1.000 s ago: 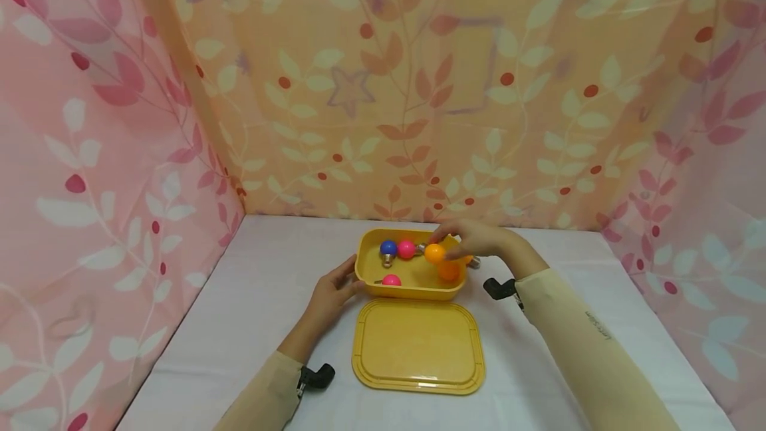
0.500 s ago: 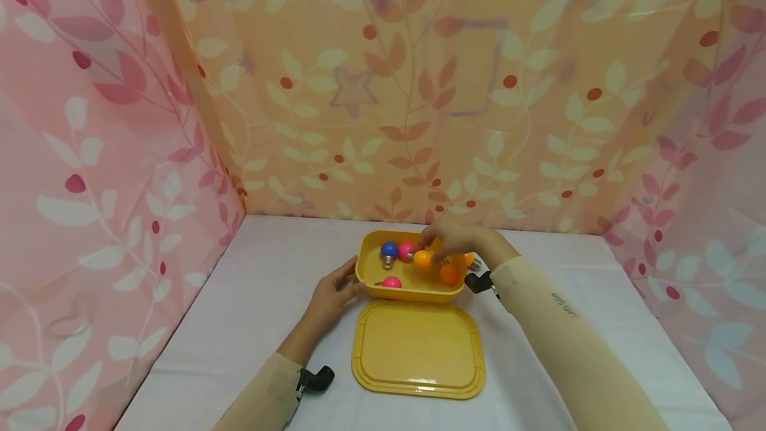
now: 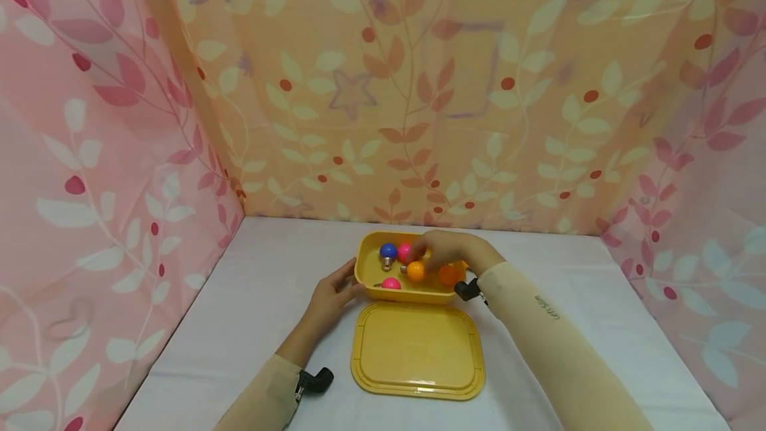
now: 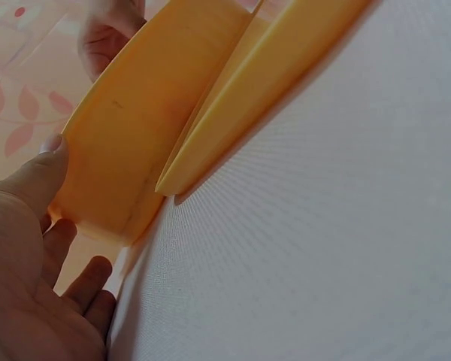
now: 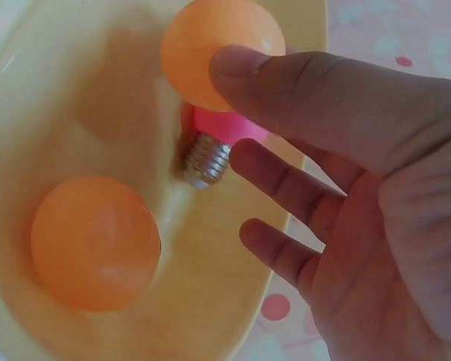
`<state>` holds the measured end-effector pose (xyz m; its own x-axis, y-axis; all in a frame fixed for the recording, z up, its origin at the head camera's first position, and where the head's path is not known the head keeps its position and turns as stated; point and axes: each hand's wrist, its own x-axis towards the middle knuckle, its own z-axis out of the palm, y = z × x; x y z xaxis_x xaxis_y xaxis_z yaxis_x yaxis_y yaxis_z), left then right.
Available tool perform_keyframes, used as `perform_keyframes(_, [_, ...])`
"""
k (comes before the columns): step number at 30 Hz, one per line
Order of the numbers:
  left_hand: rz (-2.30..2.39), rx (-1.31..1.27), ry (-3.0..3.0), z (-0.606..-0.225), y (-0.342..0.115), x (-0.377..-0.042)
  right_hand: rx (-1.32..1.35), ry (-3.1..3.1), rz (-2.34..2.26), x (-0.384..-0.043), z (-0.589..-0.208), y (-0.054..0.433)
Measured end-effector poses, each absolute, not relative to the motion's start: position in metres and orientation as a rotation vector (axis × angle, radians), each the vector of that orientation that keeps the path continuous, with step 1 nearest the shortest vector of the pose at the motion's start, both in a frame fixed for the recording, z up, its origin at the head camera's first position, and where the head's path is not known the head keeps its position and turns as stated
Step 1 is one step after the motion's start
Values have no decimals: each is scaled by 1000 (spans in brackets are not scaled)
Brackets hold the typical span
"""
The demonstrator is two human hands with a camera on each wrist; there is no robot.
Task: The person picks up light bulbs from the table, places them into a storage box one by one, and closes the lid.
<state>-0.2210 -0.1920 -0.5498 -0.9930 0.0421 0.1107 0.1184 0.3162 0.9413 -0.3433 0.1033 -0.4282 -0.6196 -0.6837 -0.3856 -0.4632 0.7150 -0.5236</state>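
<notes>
A yellow plastic box (image 3: pixel 413 295) holds several coloured light bulbs. My right hand (image 3: pixel 450 249) reaches over its far side. In the right wrist view, the thumb lies on an orange light bulb (image 5: pixel 210 45) and the index finger is mostly hidden behind it; the other fingers are spread. In the head view this orange bulb (image 3: pixel 415 271) is low inside the box, screw base pointing left. My left hand (image 3: pixel 331 290) rests against the box's left end, the thumb (image 4: pixel 41 177) at its rim and the other fingers loosely bent beside the wall (image 4: pixel 128 150).
Inside the box are a blue bulb (image 3: pixel 388 251), a pink bulb (image 3: pixel 404 253), another pink bulb (image 3: pixel 391 283) and a second orange bulb (image 5: pixel 96 243). The yellow lid (image 3: pixel 417 350) lies flat in front. Patterned curtains (image 3: pixel 383 118) surround the white table (image 3: pixel 269 258).
My right hand has moved left and down, bringing the orange bulb from the box's right part lower toward its middle. The left hand stays at the box's left end.
</notes>
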Motion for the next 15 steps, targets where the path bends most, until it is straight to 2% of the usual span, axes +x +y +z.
perform_keyframes(15, [-1784, -157, -2505, -549, -193, -221, -977, 2402, -453, -337, -432, 93])
